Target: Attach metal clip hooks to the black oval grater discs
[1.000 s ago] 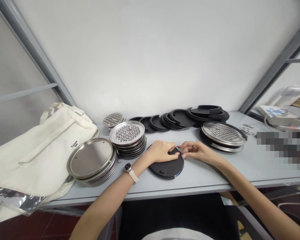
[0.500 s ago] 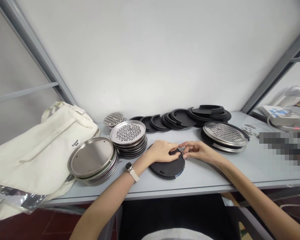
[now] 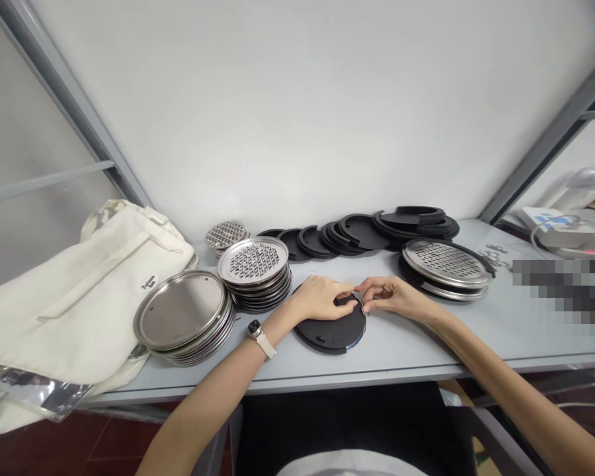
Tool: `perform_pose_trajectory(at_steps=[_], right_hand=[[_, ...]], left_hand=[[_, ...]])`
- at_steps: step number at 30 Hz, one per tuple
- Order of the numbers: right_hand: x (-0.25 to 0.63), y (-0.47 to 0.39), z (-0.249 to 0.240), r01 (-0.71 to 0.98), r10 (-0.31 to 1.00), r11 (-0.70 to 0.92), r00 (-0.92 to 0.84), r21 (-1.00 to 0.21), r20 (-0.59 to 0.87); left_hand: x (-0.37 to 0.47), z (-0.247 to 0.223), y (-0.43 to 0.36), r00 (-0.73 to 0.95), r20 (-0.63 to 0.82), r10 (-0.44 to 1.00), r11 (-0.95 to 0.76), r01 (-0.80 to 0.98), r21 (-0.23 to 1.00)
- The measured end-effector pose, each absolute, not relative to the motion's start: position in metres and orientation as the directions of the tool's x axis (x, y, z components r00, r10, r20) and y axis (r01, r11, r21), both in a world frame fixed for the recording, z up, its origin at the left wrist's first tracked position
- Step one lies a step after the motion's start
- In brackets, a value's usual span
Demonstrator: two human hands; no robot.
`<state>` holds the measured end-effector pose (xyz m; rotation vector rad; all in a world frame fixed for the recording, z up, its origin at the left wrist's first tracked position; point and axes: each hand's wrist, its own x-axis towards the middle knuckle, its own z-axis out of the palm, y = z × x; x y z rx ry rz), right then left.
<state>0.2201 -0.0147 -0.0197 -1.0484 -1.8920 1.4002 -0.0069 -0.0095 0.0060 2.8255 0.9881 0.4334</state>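
Left hand (image 3: 321, 297) half-curled over one black disc (image 3: 333, 332), grip unclear, right hand (image 3: 393, 297) pinching one metal piece (image 3: 358, 300)

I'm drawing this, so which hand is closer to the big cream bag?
Left. The left hand is on the black disc, to the right of the cream bag; the right hand is farther right, at the disc's right edge.

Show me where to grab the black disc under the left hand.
The black disc is probably best pinched at its near rim, coming from the person's side: it lies flat, so the edge is what fingers can catch. The left hand covers its far part; the right hand is at its far right edge.
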Motion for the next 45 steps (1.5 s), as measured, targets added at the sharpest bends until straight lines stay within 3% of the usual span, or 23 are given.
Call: perform_pose_trajectory(at_steps=[28, 45], right_hand=[[0.215, -0.014, -0.008, 0.335, 0.804, 0.248, -0.595, -0.909, 0.0], [0.212, -0.01, -0.003, 0.325, 0.806, 0.118, -0.584, -0.938, -0.101]], left_hand=[[-0.009, 0.002, -0.009, 0.763, 0.259, 0.592, -0.806, 0.56, 0.19], [-0.01, 0.004, -0.009, 0.748, 0.262, 0.61, -0.792, 0.578, 0.196]])
